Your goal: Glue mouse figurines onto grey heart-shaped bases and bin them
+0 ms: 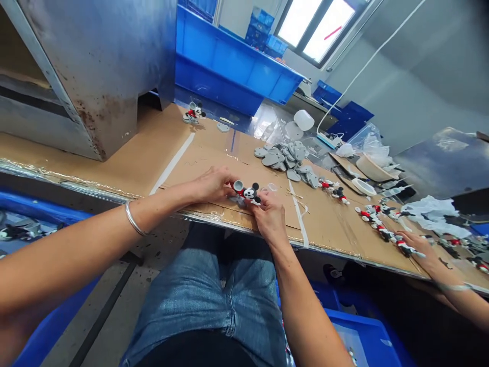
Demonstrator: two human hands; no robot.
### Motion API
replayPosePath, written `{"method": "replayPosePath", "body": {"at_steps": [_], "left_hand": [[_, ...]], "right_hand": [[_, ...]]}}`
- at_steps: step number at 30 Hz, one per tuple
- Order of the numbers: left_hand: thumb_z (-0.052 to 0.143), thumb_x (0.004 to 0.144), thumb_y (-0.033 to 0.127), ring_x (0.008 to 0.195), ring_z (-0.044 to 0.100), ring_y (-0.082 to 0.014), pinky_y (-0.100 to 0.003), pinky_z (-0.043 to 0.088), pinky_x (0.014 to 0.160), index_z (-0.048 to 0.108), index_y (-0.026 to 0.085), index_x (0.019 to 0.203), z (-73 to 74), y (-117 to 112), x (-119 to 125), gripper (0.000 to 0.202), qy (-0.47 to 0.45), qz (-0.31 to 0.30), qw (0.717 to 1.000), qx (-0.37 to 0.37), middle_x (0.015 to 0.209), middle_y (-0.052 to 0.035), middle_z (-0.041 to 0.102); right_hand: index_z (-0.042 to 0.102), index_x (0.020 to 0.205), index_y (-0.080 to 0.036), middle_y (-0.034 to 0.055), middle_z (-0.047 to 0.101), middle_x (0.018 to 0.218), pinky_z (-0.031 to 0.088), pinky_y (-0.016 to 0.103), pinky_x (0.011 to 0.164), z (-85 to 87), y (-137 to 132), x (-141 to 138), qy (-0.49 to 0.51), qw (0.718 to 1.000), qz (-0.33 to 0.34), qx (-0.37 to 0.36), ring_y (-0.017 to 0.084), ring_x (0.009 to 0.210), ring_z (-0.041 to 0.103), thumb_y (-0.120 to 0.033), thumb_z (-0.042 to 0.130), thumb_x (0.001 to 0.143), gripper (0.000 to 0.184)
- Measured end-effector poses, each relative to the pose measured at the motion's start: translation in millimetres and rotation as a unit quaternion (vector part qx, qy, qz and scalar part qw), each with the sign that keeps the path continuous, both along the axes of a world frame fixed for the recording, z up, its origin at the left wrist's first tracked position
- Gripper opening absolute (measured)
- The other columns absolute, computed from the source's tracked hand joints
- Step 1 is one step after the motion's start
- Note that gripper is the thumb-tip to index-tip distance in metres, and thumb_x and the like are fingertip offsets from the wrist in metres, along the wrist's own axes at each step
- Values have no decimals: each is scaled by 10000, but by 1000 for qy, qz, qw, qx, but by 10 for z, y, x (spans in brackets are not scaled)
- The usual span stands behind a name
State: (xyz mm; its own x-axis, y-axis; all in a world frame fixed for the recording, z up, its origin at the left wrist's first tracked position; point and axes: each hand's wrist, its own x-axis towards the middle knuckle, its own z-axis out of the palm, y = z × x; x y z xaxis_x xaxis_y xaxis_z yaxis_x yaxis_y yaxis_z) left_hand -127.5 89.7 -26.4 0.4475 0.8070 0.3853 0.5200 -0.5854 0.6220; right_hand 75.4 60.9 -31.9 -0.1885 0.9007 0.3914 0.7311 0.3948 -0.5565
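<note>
Near the front edge of the cardboard-covered bench, both my hands are closed around one small mouse figurine with black round ears and a red body. My left hand grips it from the left, beside a grey cup-like part. On the right, my right hand pinches its lower side with thumb and fingers. A grey base shows partly beneath the figurine, between my hands; the fingers hide much of it. Beyond my hands lies a heap of flat grey bases. Another mouse figurine stands upright on a grey base at the far left.
A metal machine housing rises at the left. Behind the bench is a large blue bin. Several figurines lie to the right, where another person's hand works. White bowls and plastic bags sit farther right.
</note>
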Motion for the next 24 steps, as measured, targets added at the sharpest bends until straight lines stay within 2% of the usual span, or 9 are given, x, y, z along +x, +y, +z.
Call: {"method": "replayPosePath", "body": {"at_steps": [5,10,13,16,19,24], "left_hand": [[610,731,68,685,536,-161,-260,368,652,769,187,867,8,18,10,241,31,-3,999,18,684,-16,653],[659,721,83,658,538,-158,-260,375,642,770,185,816,16,-11,20,178,33,22,999,16,657,-13,641],[652,757,87,634,561,-146,-249,387,625,778,198,882,62,-61,21,209,37,33,999,13,665,-8,671],[661,792,122,693,599,-159,-264,419,671,770,211,996,108,-94,27,248,45,44,998,20,759,-26,729],[685,794,150,760,630,-179,-297,455,723,756,186,1033,107,-80,29,251,50,49,997,24,866,-56,755],[678,781,181,794,680,-200,-329,499,754,734,158,1062,62,-19,13,287,50,48,997,16,896,-70,755]], "right_hand": [[722,752,-216,4,551,746,397,294,685,15,32,-24,-5,1000,4,-11,190,761,524,-209,664,798,75],[711,779,-214,27,578,823,404,322,763,5,16,-64,-26,999,-21,-22,217,866,527,-183,670,815,63],[730,822,-216,42,588,860,398,328,776,17,-1,-81,-37,998,-39,-33,230,911,527,-186,685,821,54],[750,826,-226,51,597,867,382,328,766,48,-8,-95,-41,997,-53,-42,235,918,525,-198,703,820,55],[768,828,-241,55,614,877,362,328,752,93,-12,-107,-41,996,-58,-50,240,930,526,-201,733,803,58],[780,845,-248,69,643,918,363,345,765,132,-24,-104,-33,996,-57,-59,256,977,539,-230,753,799,56]]}}
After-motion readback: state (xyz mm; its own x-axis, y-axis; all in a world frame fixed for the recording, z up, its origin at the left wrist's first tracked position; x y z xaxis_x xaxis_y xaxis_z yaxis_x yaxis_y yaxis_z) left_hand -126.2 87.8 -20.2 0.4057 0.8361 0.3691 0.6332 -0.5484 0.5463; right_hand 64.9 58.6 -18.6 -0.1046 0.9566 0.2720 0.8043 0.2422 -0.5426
